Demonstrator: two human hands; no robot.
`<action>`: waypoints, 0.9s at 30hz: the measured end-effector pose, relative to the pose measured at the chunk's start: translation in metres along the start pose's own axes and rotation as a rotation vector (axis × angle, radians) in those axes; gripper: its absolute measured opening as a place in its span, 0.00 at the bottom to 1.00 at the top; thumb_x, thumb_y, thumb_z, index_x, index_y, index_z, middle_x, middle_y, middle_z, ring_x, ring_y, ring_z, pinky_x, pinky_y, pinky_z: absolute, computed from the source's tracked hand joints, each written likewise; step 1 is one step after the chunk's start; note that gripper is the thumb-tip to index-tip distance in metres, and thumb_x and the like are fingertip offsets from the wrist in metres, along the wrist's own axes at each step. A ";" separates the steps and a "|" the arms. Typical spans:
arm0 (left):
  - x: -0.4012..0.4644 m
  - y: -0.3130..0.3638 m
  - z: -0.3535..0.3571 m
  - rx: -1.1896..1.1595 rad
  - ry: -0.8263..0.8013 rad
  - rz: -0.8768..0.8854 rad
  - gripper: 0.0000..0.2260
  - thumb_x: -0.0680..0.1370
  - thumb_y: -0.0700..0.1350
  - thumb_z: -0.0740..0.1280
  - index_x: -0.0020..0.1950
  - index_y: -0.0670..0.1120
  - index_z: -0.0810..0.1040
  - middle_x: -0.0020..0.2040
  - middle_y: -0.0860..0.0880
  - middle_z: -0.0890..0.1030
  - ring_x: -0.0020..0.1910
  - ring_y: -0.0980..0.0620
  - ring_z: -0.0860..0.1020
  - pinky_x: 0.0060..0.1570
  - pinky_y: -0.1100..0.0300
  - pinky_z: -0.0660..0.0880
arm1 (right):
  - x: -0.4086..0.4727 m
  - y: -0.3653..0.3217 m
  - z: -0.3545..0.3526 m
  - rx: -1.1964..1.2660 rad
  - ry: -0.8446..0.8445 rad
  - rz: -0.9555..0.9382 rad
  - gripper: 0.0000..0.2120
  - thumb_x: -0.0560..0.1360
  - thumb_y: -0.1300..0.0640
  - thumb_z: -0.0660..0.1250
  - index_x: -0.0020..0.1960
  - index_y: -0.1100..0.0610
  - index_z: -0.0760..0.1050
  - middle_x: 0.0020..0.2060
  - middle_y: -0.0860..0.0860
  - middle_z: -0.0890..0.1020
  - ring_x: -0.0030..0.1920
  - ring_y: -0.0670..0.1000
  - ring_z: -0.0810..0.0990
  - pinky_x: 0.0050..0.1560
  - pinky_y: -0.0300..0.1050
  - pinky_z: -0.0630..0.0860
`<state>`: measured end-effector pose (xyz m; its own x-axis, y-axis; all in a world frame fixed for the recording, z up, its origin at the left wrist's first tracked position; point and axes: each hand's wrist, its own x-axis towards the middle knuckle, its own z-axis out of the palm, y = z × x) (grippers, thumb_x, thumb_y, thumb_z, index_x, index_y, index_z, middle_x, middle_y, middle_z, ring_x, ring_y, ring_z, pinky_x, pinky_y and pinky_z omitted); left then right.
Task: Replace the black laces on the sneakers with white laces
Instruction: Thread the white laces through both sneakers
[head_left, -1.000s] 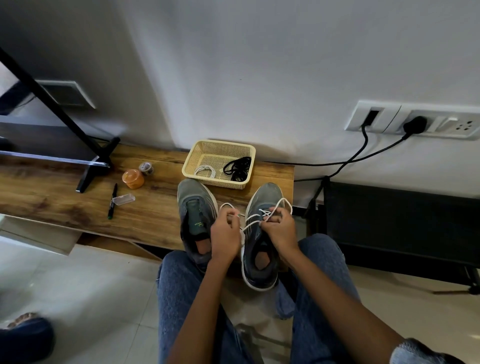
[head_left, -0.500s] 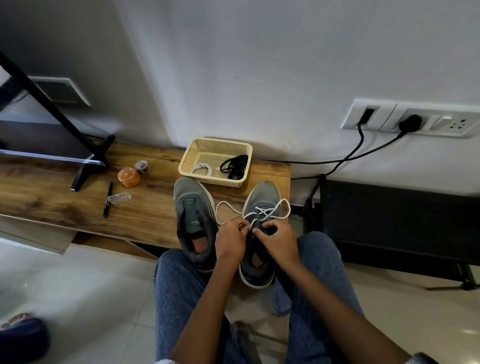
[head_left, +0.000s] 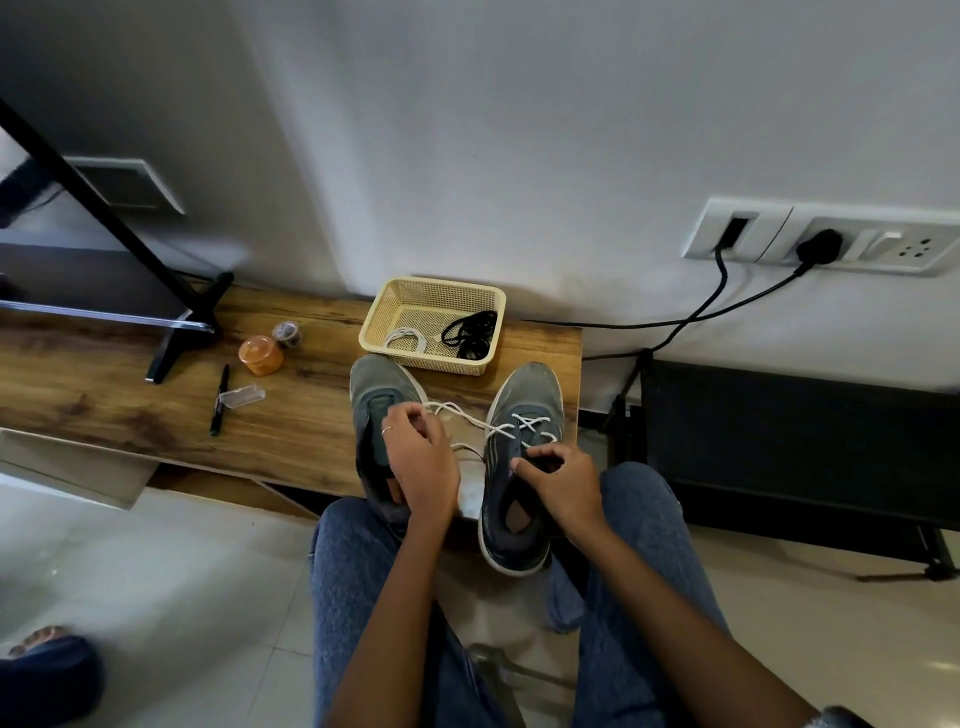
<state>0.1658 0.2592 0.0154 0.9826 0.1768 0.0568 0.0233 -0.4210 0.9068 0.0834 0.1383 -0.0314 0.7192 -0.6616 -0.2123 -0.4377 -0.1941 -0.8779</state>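
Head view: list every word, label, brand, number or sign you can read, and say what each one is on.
No text can be read in this view.
Grey left sneaker: its tongue is hidden by the left hand.
Black marker pen: marks too small to read.
Small patterned tape roll: print too blurred.
White wall socket panel: no lettering visible.

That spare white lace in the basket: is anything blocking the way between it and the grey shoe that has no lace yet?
Nothing visible blocks it. The coiled white lace lies uncovered in the basket, apart from the black laces. The unlaced left shoe sits just in front; only the basket's low wall lies between, and the left hand hovers over that shoe.
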 end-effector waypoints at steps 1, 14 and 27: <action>-0.001 -0.001 0.002 -0.029 -0.047 -0.007 0.02 0.79 0.40 0.61 0.50 0.46 0.71 0.47 0.49 0.76 0.43 0.52 0.74 0.43 0.61 0.71 | 0.000 0.000 0.000 -0.003 0.004 0.000 0.09 0.67 0.53 0.77 0.45 0.54 0.81 0.44 0.50 0.82 0.47 0.48 0.80 0.50 0.46 0.77; -0.012 -0.023 0.036 0.728 -0.518 0.518 0.11 0.80 0.48 0.62 0.61 0.55 0.78 0.64 0.51 0.74 0.65 0.48 0.68 0.57 0.51 0.68 | 0.001 -0.001 -0.003 0.003 -0.031 -0.017 0.10 0.67 0.55 0.76 0.47 0.55 0.81 0.46 0.50 0.81 0.48 0.47 0.79 0.53 0.44 0.76; 0.001 -0.026 0.019 0.680 -0.116 0.329 0.08 0.75 0.43 0.67 0.50 0.40 0.79 0.61 0.42 0.73 0.55 0.42 0.72 0.47 0.49 0.74 | -0.004 0.002 0.005 0.004 0.035 -0.037 0.09 0.68 0.54 0.76 0.46 0.55 0.81 0.45 0.50 0.80 0.45 0.46 0.78 0.44 0.34 0.71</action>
<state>0.1701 0.2530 -0.0159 0.9706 -0.1313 0.2017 -0.2028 -0.8974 0.3919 0.0827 0.1443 -0.0346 0.7157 -0.6788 -0.1643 -0.4087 -0.2162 -0.8867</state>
